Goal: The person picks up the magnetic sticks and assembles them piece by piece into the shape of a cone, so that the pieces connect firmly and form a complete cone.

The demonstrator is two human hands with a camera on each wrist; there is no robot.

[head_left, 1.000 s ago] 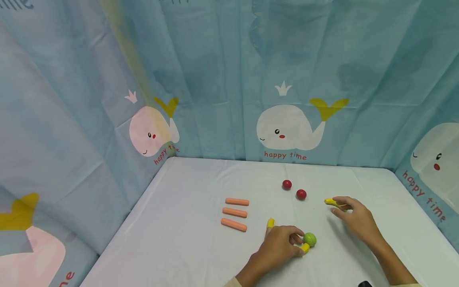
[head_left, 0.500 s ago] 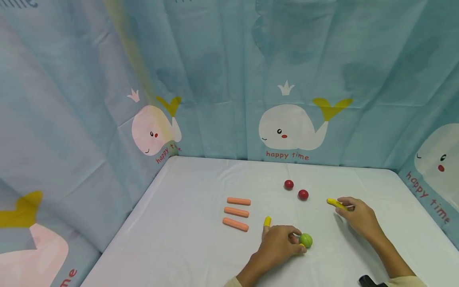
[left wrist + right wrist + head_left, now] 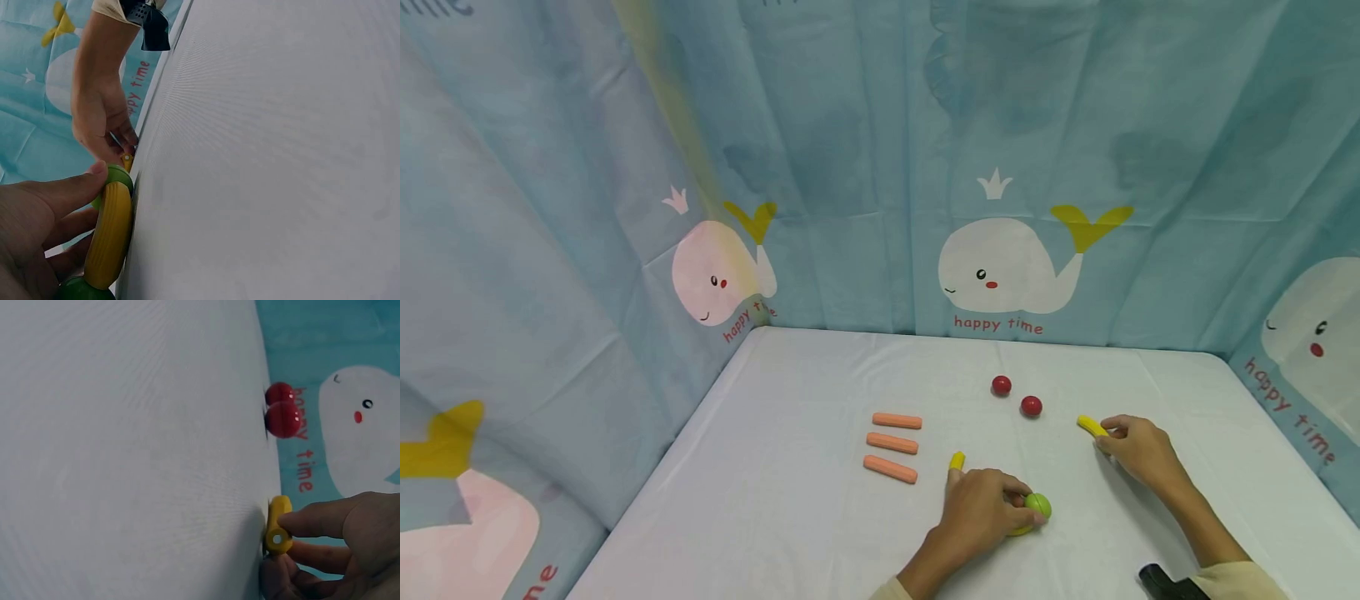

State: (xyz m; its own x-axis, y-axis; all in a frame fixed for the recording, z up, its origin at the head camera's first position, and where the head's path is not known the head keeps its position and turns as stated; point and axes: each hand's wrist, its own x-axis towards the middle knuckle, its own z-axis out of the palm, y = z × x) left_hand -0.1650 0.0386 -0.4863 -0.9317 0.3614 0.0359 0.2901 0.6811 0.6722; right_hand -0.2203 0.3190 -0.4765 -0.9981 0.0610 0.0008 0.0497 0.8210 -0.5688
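Head view: left fingers (image 3: 1015, 485) pinch a green ball (image 3: 1039, 503); right fingers (image 3: 1117, 422) grip a yellow piece (image 3: 1089, 424), far end protruding.

From the head, the white table (image 3: 760, 500) and the whale-printed curtain (image 3: 850, 150) were viewed forward and down, at the widest reach of the 3 views. From the left wrist, the left hand (image 3: 28, 222) was seen close up, low along the table and turned sideways, the lens being directed across toward the right hand (image 3: 101, 119), which was also covered by the head view. From the right wrist, likewise sideways and low, the right hand was framed at close range, with the 2 red balls (image 3: 283, 420) and the curtain faced beyond, both shared with the head view.
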